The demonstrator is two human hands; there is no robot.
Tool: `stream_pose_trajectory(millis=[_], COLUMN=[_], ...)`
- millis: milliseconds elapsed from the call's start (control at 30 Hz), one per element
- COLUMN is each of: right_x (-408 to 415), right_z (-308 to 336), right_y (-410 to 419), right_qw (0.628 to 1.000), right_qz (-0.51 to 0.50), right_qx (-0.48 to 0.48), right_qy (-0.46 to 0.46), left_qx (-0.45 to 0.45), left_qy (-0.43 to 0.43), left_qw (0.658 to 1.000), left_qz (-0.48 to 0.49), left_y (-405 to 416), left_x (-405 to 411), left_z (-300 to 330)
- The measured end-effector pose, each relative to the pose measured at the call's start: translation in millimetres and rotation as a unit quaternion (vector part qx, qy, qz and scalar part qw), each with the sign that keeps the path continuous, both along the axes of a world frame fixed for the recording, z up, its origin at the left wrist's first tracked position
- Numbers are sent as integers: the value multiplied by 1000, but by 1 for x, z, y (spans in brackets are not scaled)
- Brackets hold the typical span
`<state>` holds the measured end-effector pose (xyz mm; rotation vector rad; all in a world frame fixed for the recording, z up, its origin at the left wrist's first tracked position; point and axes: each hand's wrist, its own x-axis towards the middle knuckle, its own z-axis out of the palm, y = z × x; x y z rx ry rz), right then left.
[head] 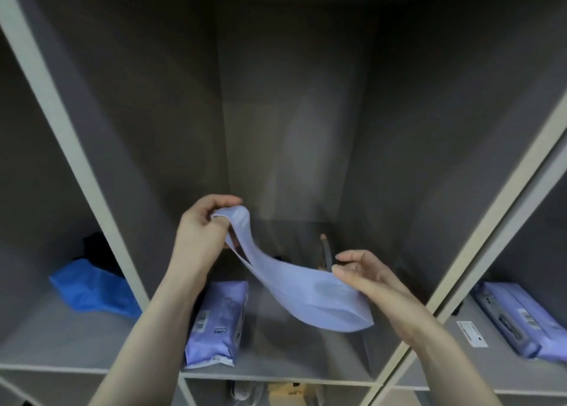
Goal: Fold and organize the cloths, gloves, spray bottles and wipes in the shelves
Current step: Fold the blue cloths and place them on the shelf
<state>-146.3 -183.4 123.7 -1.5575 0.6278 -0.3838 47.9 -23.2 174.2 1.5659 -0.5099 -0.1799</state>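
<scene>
A person stands at a grey shelf unit (101, 172), seen from above the forearms. Both hands hold a pale lilac cloth (306, 289) in the air in front of the middle compartment.

The left hand (201, 231) is raised higher, its fingers (225, 201) and thumb curled and pinching one end of the cloth. From there the cloth sags down and to the right in a long band. The right hand (365, 275) is lower, and the cloth's wider end passes just under it. Its fingers (345, 273) are loosely bent and slightly apart, with the tips at the cloth's upper edge; whether they truly grip it cannot be told, as the picture is blurred.

To fold well, the right hand would likely need a firm pinch on a corner, then both hands should pull the cloth taut and level before bringing the edges together.

On the shelf board below lies a lilac pack of wipes (216, 326). More lilac packs (521, 316) lie in the right compartment, and a blue cloth (92, 286) in the left.
</scene>
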Motion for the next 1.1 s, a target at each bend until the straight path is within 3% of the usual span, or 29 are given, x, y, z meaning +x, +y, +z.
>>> stream_pose_trajectory(millis=[100,233,367,500,633,767,933,1033,1100], right_x=[9,26,33,33,33,32,24,17,13], right_z=[2,10,5,1,-1,4,4,2,4], right_y=[13,46,60,63,68,73,77,78,74], right_qw=[997,983,970,965,948,953,945,960,987], right_qz=[35,77,-16,-34,-12,-17,-55,-63,-75], right_qx=[-66,-165,-241,-260,-315,-298,-318,-271,-129], right_qy=[12,-33,14,-3,50,55,54,-8,-52], left_qx=[8,88,161,154,140,124,49,91,121], left_qy=[-43,-100,-137,-62,-23,-15,65,58,48], left_qw=[997,985,971,956,935,953,983,955,910], left_qz=[-68,-109,-110,-242,-325,-276,-162,-277,-393], left_y=[-13,-31,-34,-25,-14,-12,-16,-8,0], left_x=[-28,-59,-71,-60,-47,-52,-67,-69,-68], left_z=[-6,-25,-19,-13,-11,-12,-8,-6,-7])
